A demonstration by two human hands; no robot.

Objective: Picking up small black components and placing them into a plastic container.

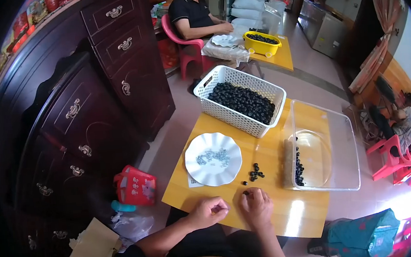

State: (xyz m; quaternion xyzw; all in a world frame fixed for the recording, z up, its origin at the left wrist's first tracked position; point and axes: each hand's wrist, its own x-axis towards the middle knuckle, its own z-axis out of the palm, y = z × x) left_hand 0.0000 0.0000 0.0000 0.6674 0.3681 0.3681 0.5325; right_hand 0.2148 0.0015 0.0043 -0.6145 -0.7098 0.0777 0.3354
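Pinching small dark bead (246,192) | right hand (256,207) grip pressed together | left hand (208,211) curled | bead round, axis untellable

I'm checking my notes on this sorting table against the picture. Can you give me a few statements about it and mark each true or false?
1. The white basket is full of dark berries. True.
2. The white plate is piled with berries. False: it holds none; a few loose berries lie on the table beside it.
3. The clear tub holds only a few berries along one side. True.
4. The right hand is inside the tub. False: it rests on the table near the left hand.
5. The yellow bowl is on the near table. False: it is on the far one.
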